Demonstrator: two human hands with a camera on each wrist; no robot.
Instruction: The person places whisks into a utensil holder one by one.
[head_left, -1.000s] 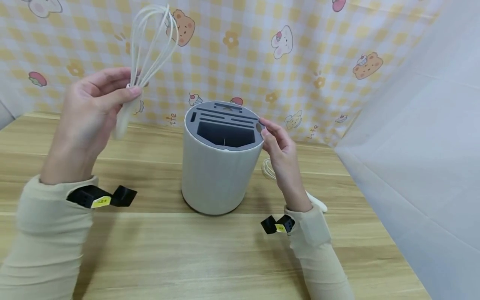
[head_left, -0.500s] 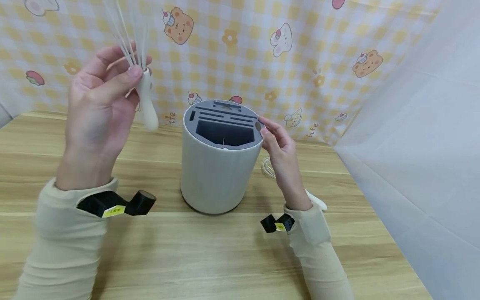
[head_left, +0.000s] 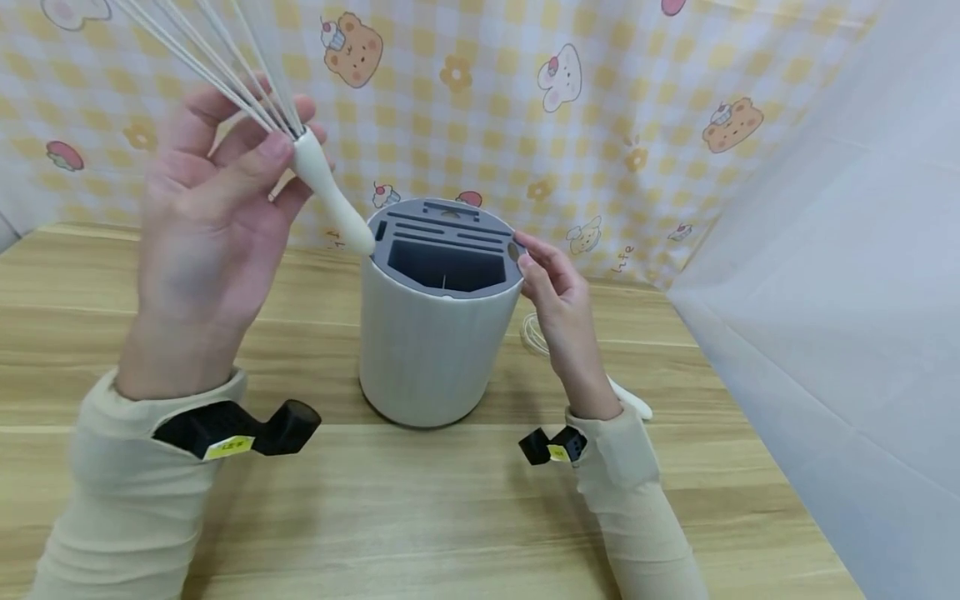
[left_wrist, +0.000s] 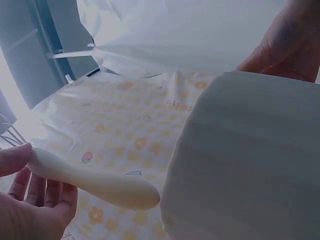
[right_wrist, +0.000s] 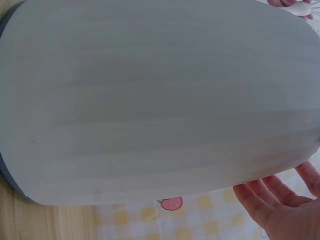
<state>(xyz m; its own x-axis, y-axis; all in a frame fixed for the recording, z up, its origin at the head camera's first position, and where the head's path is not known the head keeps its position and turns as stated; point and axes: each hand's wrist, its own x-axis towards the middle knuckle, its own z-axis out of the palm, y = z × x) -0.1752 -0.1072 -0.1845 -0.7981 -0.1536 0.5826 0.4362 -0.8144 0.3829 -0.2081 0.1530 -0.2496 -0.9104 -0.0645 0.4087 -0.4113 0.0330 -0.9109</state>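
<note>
My left hand point(head_left: 210, 221) pinches a white whisk point(head_left: 330, 190) at its neck, thumb against the base of the wires. The wires point up and left, partly out of the head view. The handle slants down to the right, its end by the left rim of a white utensil holder point(head_left: 427, 358). In the left wrist view the whisk handle point(left_wrist: 100, 185) comes close to the holder wall point(left_wrist: 245, 155); contact cannot be told. My right hand point(head_left: 558, 312) grips the holder's right rim, thumb near the edge of its grey slotted top point(head_left: 450, 235).
A second whisk point(head_left: 632, 402) with a white handle lies on the wooden table point(head_left: 420, 517), partly hidden behind my right forearm. A checked cloth point(head_left: 480, 125) hangs behind, and a white sheet point(head_left: 847, 275) closes off the right side.
The left hand has moved slightly right and tilted the whisk, so its handle swings from lower left to lower right, toward the holder's rim. My right hand stays on the holder.
</note>
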